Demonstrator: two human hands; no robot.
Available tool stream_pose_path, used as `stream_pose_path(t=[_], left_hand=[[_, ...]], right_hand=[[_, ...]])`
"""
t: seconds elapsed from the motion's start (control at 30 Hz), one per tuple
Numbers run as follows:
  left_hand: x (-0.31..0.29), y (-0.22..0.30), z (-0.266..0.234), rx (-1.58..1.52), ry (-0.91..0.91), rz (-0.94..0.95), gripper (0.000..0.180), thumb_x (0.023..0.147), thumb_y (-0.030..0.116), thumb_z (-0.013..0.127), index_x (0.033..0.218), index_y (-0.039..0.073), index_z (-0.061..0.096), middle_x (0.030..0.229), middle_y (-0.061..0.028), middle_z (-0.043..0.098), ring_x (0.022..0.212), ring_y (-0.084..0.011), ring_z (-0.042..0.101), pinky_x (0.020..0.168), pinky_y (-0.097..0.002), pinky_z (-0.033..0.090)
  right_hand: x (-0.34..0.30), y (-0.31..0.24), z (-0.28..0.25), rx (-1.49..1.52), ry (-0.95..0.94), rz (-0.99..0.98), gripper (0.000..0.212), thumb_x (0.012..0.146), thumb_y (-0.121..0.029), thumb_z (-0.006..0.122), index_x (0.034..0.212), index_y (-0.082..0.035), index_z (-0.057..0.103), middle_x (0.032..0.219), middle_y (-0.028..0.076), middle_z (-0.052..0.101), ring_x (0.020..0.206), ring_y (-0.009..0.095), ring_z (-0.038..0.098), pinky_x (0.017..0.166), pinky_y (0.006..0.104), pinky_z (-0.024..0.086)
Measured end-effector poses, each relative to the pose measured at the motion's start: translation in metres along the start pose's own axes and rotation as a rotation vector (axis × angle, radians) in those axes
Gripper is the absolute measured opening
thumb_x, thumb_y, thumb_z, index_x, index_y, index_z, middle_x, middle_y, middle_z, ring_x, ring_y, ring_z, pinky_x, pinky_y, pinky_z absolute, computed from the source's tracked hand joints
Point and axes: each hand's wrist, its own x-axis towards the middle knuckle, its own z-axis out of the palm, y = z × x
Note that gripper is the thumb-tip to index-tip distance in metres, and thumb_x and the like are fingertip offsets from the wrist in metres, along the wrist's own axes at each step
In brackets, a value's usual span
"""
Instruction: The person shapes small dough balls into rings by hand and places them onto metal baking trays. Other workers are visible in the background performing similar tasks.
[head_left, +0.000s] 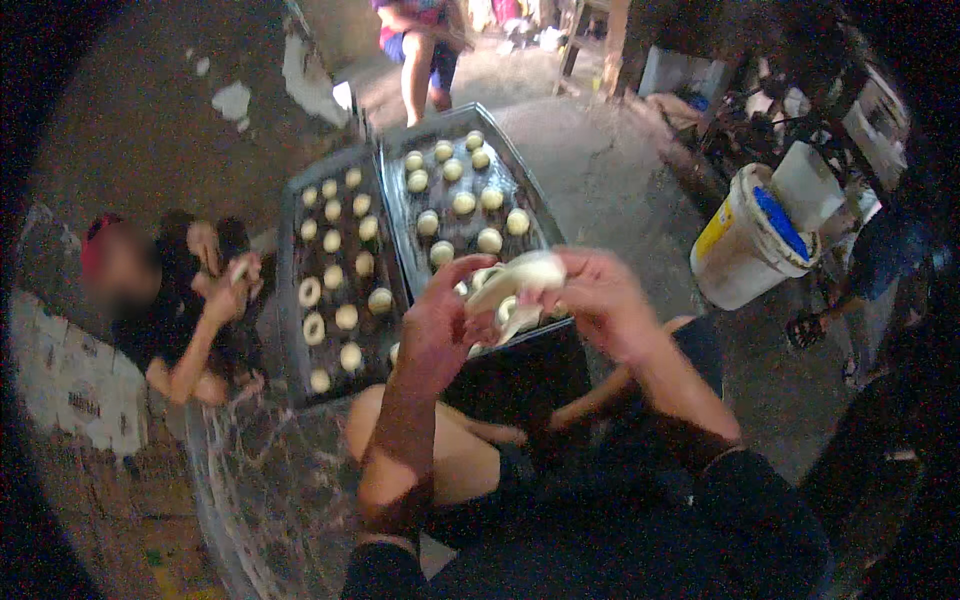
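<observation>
A pale ring of dough (532, 270) is stretched between my two hands, above the near end of the right-hand tray. My left hand (438, 325) grips its left side with curled fingers. My right hand (605, 300) is closed on the other side, somewhat smeared by motion. Beneath lies a dark baking tray (520, 150) with round dough balls (464, 203) in loose rows; my hands hide part of its near end. Alongside it, a second dark tray (292, 250) carries more balls and a couple of dough rings (314, 328) near its left edge.
At left, a person in a red cap (205, 310) holds a piece of dough. Another person's legs (415, 75) show beyond the trays. To the right stands a white bucket (735, 245) with something blue in its mouth. A dark-clothed person (870, 270) is at far right.
</observation>
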Motion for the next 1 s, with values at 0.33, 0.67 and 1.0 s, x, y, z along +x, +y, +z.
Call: stream_pose_path(t=[0.33,0.67,1.0], left_hand=[[0.036,-0.054,0.003,-1.455,-0.015,-0.309,0.063,0.091,0.041,0.062,0.138,0.004,0.043,0.132,-0.0303,0.053,0.122,-0.0385,0.053,0.105,-0.0531,0.041],[0.052,-0.063,-0.028,-1.018,0.281,-0.300,0.050,0.092,0.027,0.058,0.135,0.004,0.046,0.119,-0.0240,0.064,0.109,-0.0345,0.063,0.097,-0.0471,0.049],[0.056,-0.066,-0.033,-0.958,0.259,-0.408,0.049,0.089,0.025,0.058,0.131,0.002,0.051,0.110,-0.0200,0.067,0.102,-0.0326,0.066,0.092,-0.0429,0.051]], right_hand=[[0.082,0.027,-0.070,0.335,0.179,0.064,0.014,0.087,-0.010,0.064,0.096,0.001,0.064,0.080,0.009,0.065,0.069,0.018,0.065,0.070,0.0315,0.057],[0.174,0.211,-0.189,-1.241,0.135,0.206,0.030,0.074,-0.028,0.074,0.091,-0.004,0.073,0.087,0.017,0.073,0.081,0.031,0.072,0.075,0.0475,0.056],[0.216,0.271,-0.223,-1.450,0.202,0.040,0.032,0.081,-0.024,0.070,0.105,-0.002,0.069,0.103,0.024,0.065,0.093,0.040,0.062,0.082,0.0505,0.052]])
